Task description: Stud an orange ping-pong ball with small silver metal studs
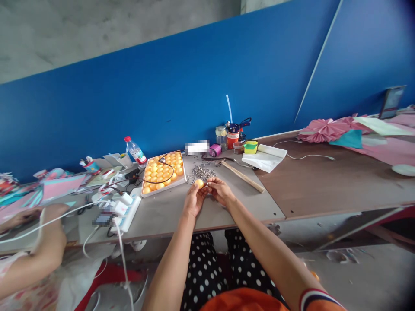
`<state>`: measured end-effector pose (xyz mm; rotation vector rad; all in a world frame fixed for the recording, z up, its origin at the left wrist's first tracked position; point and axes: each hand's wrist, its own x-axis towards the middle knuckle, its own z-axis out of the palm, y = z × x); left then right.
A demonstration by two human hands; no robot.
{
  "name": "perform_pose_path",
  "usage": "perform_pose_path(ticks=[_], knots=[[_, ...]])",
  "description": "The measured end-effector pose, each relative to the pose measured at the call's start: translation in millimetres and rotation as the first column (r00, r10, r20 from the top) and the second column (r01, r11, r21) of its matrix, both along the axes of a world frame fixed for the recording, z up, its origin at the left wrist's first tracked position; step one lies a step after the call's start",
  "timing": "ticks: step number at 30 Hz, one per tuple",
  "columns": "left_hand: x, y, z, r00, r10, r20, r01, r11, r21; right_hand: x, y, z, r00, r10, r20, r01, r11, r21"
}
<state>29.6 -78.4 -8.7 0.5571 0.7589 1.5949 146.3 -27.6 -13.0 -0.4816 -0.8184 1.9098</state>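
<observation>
My left hand (195, 200) holds an orange ball (199, 184) over the front part of the grey board. Close beside the ball, my right hand (220, 190) has its fingers pinched together on something small and pale, too small to make out. Just behind both hands lies a scattered pile of small shiny metal pieces (202, 171). To the left of the pile is a shallow box (166, 187) filled with rows of orange balls, with a dark cable lying across them.
Behind stand a water bottle (135, 152), jars and a red cup (232, 140). A hammer (244, 176) lies to the right. Power strips (129, 214) and cables lie left, near another person's arm (52, 242). Pink paper fans (324, 130) lie far right.
</observation>
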Motion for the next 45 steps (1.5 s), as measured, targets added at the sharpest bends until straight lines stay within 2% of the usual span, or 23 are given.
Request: perform_pose_path(ticks=[5,12,19,26,37,45], knots=[[-1.0,-0.4,0.4,1.0,-0.003,-0.001,0.003,1.0,-0.008,-1.2,2.1,-2.9,0.999,-0.045,0.028,0.045,0.999,0.003],[-0.8,-4.1,2.1,0.997,-0.079,0.018,0.078,0.996,0.035,-5.3,1.2,-3.5,0.993,-0.115,0.036,0.115,0.993,-0.009],[-1.7,-1.4,0.6,0.998,-0.052,0.025,0.05,0.997,0.062,-6.6,2.2,-5.0,0.991,-0.112,0.077,0.114,0.993,-0.022],[-2.0,-0.6,0.8,0.998,-0.041,0.052,0.038,0.998,0.046,-5.5,-1.0,-1.1,0.993,-0.113,0.04,0.115,0.992,-0.056],[-0.9,-2.9,1.5,0.998,-0.049,0.025,0.048,0.998,0.041,-2.6,1.1,-5.8,0.998,-0.045,0.043,0.046,0.998,-0.033],[-0.8,-3.9,3.4,0.998,-0.067,0.004,0.067,0.998,0.009,1.0,3.6,-5.8,1.0,0.022,-0.023,-0.023,0.996,-0.083]])
